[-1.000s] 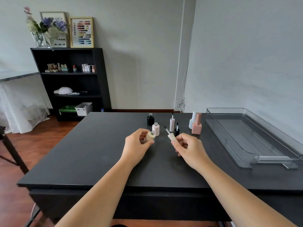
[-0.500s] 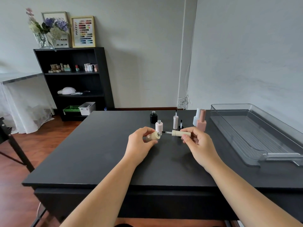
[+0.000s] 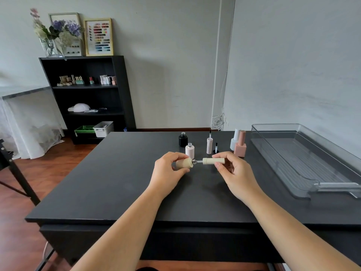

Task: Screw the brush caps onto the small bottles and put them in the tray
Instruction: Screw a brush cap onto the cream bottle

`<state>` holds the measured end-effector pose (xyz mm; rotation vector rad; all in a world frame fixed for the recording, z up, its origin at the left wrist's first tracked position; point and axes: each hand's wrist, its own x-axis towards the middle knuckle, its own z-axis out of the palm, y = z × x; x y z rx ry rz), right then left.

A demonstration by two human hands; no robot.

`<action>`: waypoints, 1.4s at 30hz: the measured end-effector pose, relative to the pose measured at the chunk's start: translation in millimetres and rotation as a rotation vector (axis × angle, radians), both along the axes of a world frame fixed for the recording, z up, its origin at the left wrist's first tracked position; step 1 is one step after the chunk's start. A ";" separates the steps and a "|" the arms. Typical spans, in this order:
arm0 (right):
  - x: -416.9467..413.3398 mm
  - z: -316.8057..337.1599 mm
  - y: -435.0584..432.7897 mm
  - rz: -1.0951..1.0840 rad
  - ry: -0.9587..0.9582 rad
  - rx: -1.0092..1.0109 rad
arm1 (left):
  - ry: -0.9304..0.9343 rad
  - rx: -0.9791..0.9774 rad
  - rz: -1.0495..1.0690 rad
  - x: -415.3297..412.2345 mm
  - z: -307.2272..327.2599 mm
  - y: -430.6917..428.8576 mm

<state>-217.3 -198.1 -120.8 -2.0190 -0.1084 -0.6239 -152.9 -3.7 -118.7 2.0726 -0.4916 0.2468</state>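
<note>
My left hand (image 3: 169,173) grips a cream bottle (image 3: 185,163) held sideways, its neck pointing right. My right hand (image 3: 233,171) pinches a cream brush cap (image 3: 212,160), also horizontal, with the brush stem entering the bottle's neck. Behind them on the black table stand an open black bottle (image 3: 183,139), an open pale pink bottle (image 3: 189,150), a pale pink brush cap (image 3: 209,145) on end and a small black brush cap (image 3: 216,148). A capped white bottle (image 3: 235,139) and a capped salmon bottle (image 3: 240,147) stand further right. The clear tray (image 3: 332,180) at right holds nothing.
The black table (image 3: 117,182) ends near my elbows. A black shelf (image 3: 88,98) with small items stands against the far wall at left, flowers and framed colour charts on top. A tripod leg (image 3: 17,173) is at the left edge.
My right hand turned the cream cap from upright to horizontal and brought its brush into the neck of the bottle in my left hand. The camera tilted slightly.
</note>
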 end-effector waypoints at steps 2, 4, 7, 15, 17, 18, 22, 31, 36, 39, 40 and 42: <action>0.3 -0.3 1.2 0.007 -0.006 -0.029 | -0.020 0.010 -0.015 -0.1 0.0 0.3; 0.7 -1.1 2.5 0.027 -0.008 -0.066 | -0.019 0.008 -0.034 -0.5 -0.4 0.1; 3.1 -3.0 2.9 0.055 0.007 -0.128 | 0.002 -0.016 -0.053 -1.3 -0.6 -0.9; 15.4 -0.2 1.7 0.051 0.055 -0.167 | 0.077 -0.067 -0.015 -1.2 -0.4 -0.5; 19.5 2.2 0.8 0.023 0.059 -0.177 | 0.083 -0.057 -0.017 -0.6 0.2 -0.7; 21.2 3.2 0.1 0.005 0.069 -0.167 | 0.082 -0.059 -0.017 -0.2 0.7 -0.7; 20.9 0.8 -2.4 0.028 0.084 -0.081 | 0.069 -0.068 -0.009 1.0 1.3 -0.9; 17.4 0.3 -0.5 -0.028 0.083 -0.096 | 0.107 -0.055 -0.048 -1.8 3.8 1.6; 13.8 -4.0 -1.9 0.095 0.102 -0.033 | 0.116 -0.068 -0.023 -3.6 3.0 0.5; 13.5 -3.1 -1.9 0.080 0.082 -0.093 | 0.111 -0.061 -0.028 -3.9 4.8 1.0; 14.2 -2.5 -0.7 0.065 0.085 -0.113 | 0.111 -0.064 -0.028 -4.0 5.4 1.5; 16.2 -3.0 -0.2 0.014 0.099 -0.135 | 0.112 -0.073 -0.032 -4.5 5.9 1.8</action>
